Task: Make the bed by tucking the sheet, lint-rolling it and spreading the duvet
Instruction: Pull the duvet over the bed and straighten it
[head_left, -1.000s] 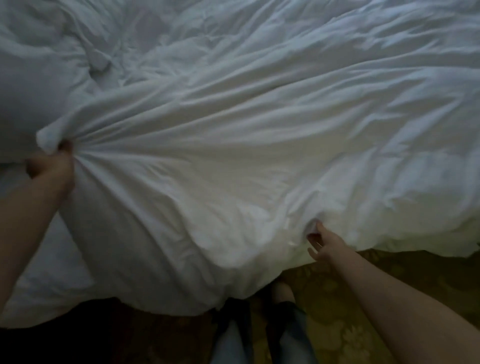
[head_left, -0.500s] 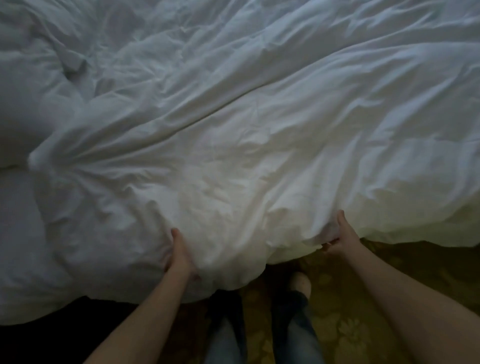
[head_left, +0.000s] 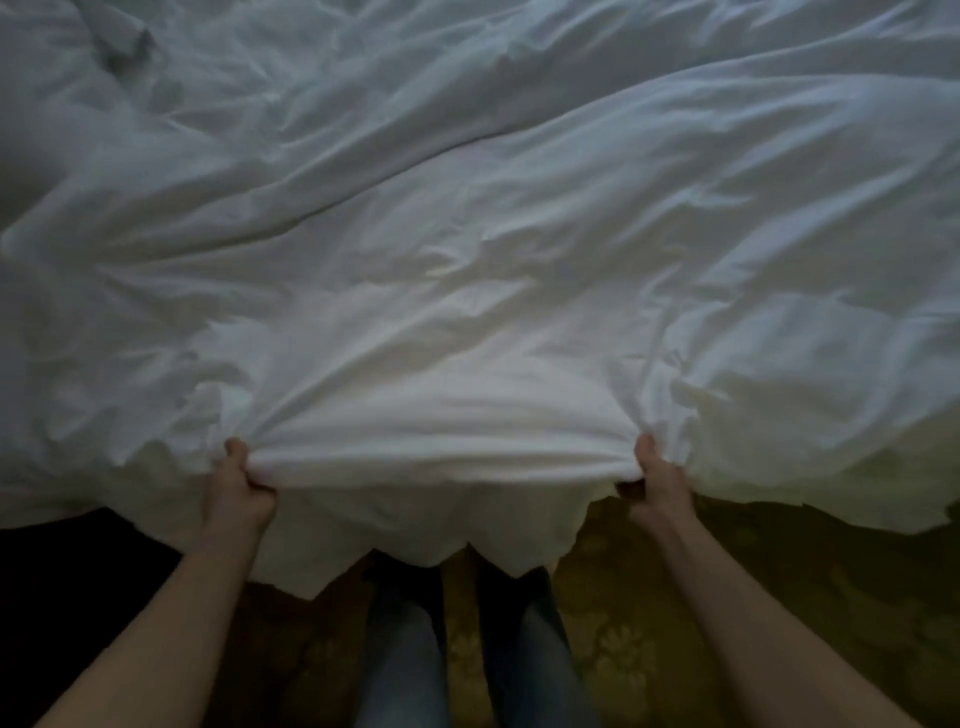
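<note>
Low in the frame, the left hand (head_left: 236, 491) and right hand (head_left: 657, 483) each grip the white duvet's (head_left: 467, 291) bunched near edge.

a rumpled white fabric duvet (head_left: 467, 234) covers the whole bed, its near edge hanging over the side above a dim olive floral-patterned carpet floor (head_left: 779, 597), on which two legs in blue jeans (head_left: 405, 670) stand.

dim room, olive floral-patterned carpet (head_left: 810, 623), dark shadow lower left
</note>
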